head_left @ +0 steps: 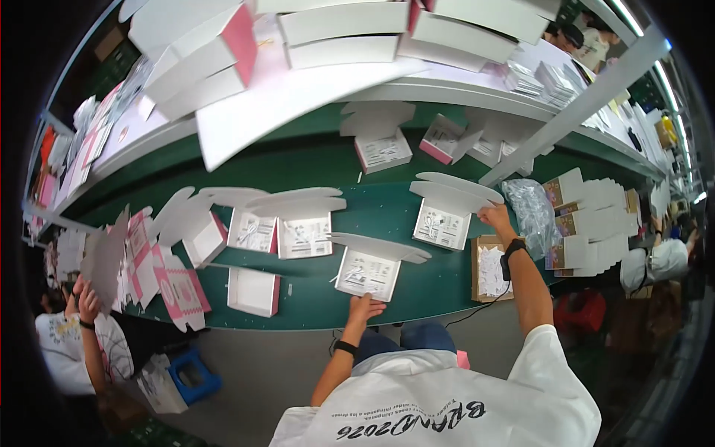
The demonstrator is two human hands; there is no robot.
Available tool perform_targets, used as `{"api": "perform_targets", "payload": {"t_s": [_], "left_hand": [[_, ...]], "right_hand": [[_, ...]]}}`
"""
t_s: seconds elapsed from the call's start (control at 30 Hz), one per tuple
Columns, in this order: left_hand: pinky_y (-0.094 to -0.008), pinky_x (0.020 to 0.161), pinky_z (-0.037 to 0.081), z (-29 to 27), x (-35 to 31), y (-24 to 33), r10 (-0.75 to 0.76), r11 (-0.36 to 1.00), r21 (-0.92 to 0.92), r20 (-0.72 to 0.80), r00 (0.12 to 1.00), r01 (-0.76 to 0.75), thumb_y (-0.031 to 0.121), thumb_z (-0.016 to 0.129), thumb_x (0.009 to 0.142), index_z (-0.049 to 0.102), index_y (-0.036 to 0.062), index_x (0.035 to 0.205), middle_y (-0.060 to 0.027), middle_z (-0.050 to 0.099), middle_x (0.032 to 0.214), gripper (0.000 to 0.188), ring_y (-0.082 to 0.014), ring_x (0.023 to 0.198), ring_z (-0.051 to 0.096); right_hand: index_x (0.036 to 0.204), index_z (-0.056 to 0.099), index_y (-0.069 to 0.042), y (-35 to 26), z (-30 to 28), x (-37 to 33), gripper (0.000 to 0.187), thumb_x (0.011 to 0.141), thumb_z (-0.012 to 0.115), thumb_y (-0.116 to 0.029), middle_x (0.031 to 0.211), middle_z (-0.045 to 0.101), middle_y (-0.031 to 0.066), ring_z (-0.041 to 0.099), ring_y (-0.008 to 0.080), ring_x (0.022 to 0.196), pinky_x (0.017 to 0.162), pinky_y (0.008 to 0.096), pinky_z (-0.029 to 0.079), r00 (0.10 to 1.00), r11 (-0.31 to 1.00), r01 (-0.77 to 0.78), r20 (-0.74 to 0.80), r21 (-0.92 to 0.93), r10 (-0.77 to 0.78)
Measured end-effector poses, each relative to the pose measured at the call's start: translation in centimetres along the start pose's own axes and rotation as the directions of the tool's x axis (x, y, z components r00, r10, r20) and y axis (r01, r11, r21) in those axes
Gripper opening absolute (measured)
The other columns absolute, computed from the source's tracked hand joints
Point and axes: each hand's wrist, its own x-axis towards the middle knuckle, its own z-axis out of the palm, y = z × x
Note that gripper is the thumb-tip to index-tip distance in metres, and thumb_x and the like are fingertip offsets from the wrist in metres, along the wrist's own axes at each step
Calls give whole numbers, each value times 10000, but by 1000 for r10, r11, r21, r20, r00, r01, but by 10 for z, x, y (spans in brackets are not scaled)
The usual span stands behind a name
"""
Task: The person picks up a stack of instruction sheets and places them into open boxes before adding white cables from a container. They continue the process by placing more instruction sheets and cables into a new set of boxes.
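Observation:
Near the front edge of the green table, my left hand (362, 308) grips the near side of an open white box (367, 273), its thumb against the wall. Inside it lie a printed sheet and a thin white cable. My right hand (494, 217) reaches farther out and to the right, its fingers closed at the right end of the raised lid (458, 191) of a second white box (441, 224). That box also holds a printed sheet with a white cable on top. What the right fingertips do behind the lid is hidden.
Open boxes with cables (304, 237) and a lidless-looking box (252, 290) stand at left. A carton of white pieces (491, 273), a clear plastic bag (530, 216) and stacked flat boxes (596, 223) fill the right. A shelf post (573, 104) slants overhead. A co-worker (82, 339) handles cardboard at left.

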Motion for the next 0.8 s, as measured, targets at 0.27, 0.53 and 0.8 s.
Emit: {"api": "perform_targets", "payload": {"t_s": [0.27,0.53,0.8], "left_hand": [[-324,633,555,100,72,50,28,1000,1,56,998,-28,216,450,919,521,-89,1107,-212,649,1018,364,-279,809,691],[-297,625,531,171,120,75,-7,998,65,33,999,4,255,467,920,527,-33,1148,-163,655,1057,373,-240,815,689],[-297,666,517,208,124,82,-14,992,124,43,999,9,313,512,935,526,26,1155,-136,650,1060,363,-207,837,663]], "right_hand": [[1074,614,-15,-7,-35,44,371,707,658,-46,890,650,63,599,123,730,631,230,497,995,996,5,102,86,-13],[1259,459,4,33,-3,57,533,779,670,-92,1080,628,108,616,185,876,711,279,511,956,873,247,-251,422,-149],[1262,439,18,88,9,40,484,830,625,-96,1083,633,208,644,307,947,791,381,511,969,951,173,-126,-256,-211]]}}
